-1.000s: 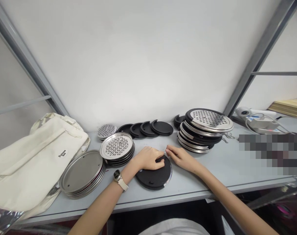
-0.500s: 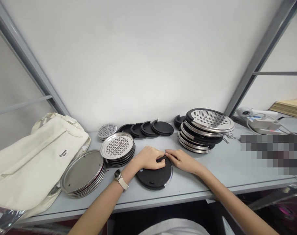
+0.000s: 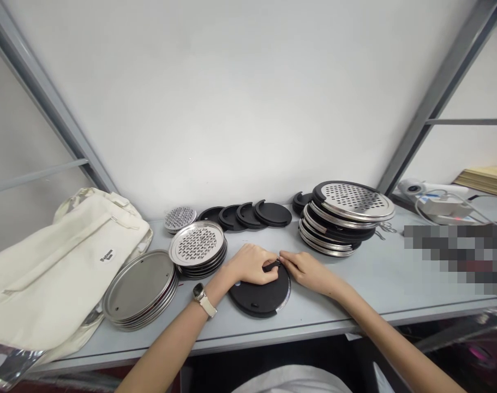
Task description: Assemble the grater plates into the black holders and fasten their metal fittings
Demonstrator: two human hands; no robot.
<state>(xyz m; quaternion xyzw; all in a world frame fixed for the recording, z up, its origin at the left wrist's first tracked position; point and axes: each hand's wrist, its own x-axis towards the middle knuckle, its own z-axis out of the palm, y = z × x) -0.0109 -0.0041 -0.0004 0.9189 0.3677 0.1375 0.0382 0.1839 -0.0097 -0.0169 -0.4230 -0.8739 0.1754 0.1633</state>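
Head view, grey tabletop (image 3: 383, 273), wall (image 3: 240, 109), left fingers (image 3: 269, 277), right fingers (image 3: 289, 258) pinched at black disc (image 3: 254, 297)

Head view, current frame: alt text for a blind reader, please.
Left hand and right hand meet at the far edge of a round black disc on a grey table. Grater discs and plain metal discs are stacked left; a taller grater stack stands right.
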